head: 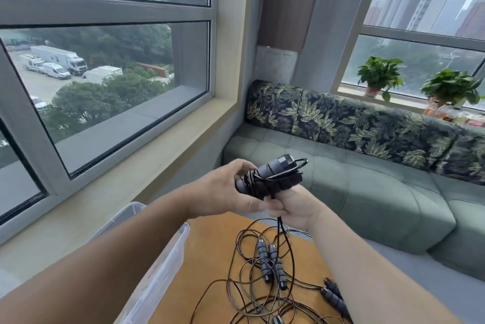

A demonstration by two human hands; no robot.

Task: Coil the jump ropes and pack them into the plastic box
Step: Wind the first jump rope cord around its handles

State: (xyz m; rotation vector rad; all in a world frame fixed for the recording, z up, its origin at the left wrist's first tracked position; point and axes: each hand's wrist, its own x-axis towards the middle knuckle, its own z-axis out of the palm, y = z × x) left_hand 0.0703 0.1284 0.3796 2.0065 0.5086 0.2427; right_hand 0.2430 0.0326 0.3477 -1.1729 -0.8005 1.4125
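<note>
Both hands (258, 196) grip one wound jump rope (270, 178) (black) — raised.

Your plastic box (157, 271) sits at the desk's (210, 258) left edge, with loose jump ropes (267, 271) on the desk to its right. The sofa (367, 187) lies behind, two potted plants (380, 74) on the sill above it.

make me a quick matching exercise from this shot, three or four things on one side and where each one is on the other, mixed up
Things:
1. wrapped jump rope
2. loose jump ropes
3. plastic box
4. potted plants

Places:
A. on the windowsill at right
B. held in both hands, above the table
C. at the left edge of the orange table
D. spread tangled on the orange table

Pairs: 1-B, 2-D, 3-C, 4-A
</note>
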